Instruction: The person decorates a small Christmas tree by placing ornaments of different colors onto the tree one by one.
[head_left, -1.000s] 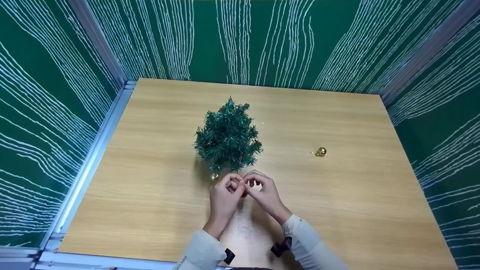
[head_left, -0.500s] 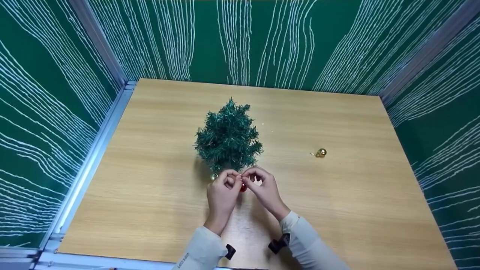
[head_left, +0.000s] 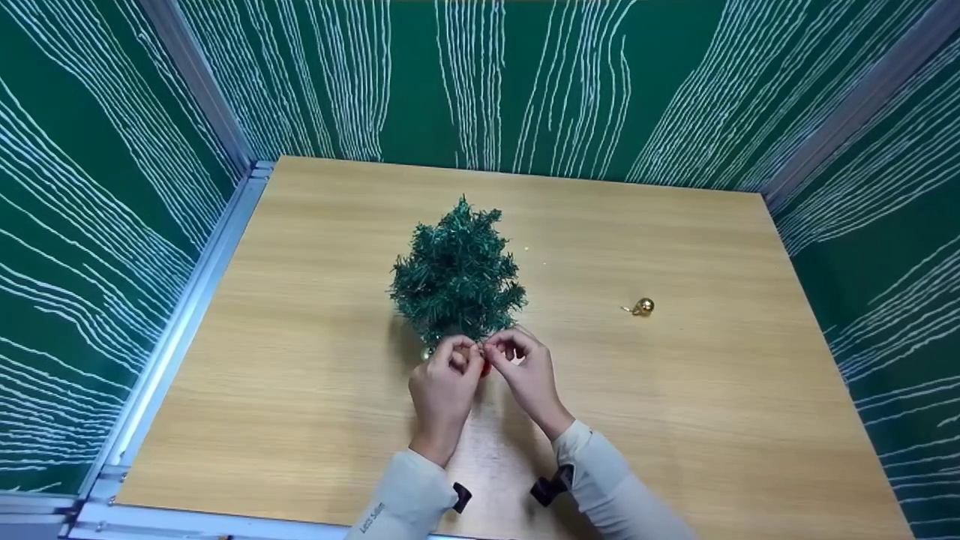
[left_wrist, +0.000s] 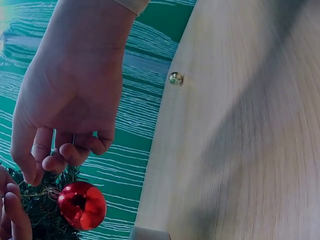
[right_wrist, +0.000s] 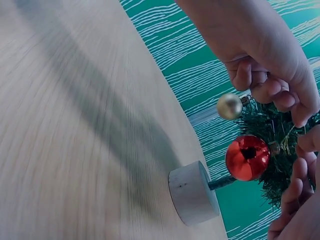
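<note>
A red shiny Christmas bauble point(right_wrist: 247, 157) hangs at the front of a small artificial Christmas tree point(head_left: 459, 274), largely covered by fingers in the head view. My left hand point(head_left: 441, 394) and right hand point(head_left: 531, 379) meet at the lower front branches, thumbs and index fingers pinching the bauble's thin gold string point(right_wrist: 286, 137). Their fingertips almost touch. To the left of the red bauble, a pale gold bauble point(right_wrist: 230, 106) hangs from a low branch. The right wrist view shows the tree's round whitish base point(right_wrist: 192, 192) on the table.
A loose gold bauble point(head_left: 643, 306) with its string lies on the wooden table point(head_left: 712, 420), right of the tree. Green panels with white wavy lines point(head_left: 420, 82) enclose the back and sides. A metal rail point(head_left: 187, 300) runs along the table's left edge.
Both hands have moved slightly forward to the tree's lower branches, still holding the red bauble's string. The red bauble came into view below the fingers, and is now partly covered.
</note>
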